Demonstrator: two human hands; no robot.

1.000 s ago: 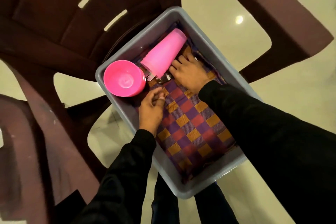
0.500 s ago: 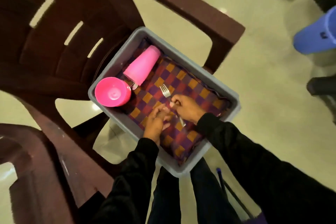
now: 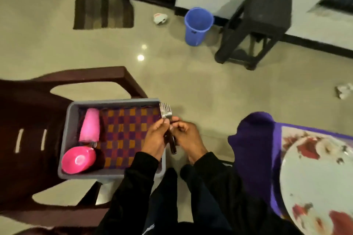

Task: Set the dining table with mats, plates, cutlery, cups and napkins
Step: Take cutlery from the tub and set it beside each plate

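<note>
Landmark: grey plastic tub (image 3: 71,135), rectangular with rounded rim, sitting on the seat of a dark brown moulded plastic chair (image 3: 30,120).

Both hands hold a bunch of steel forks (image 3: 165,113) over the tub's right rim, tines up and fanned, dark handles sticking out below the palms. Exact fork count is unclear from blur. Left hand (image 3: 155,139) is wrapped around the shafts; right hand (image 3: 188,135) is curled in from the right with fingertips pinching the same bunch just under the tines.

Inside the tub: woven placemat (image 3: 129,135), checkered purple, orange and red, lining the floor. At the tub's left end, 1 pink plastic tumbler (image 3: 89,125) lies on its side, tapered; 1 pink cup (image 3: 78,160) sits below it, base towards camera.

Right of the tub: purple cloth (image 3: 254,150) draped over a table corner, with a round pale plate (image 3: 313,177) bearing red floral print.

Beyond the tub on the glossy beige tile floor: blue plastic bucket (image 3: 197,25), black plastic stool (image 3: 256,25), striped brown doormat (image 3: 103,11).
</note>
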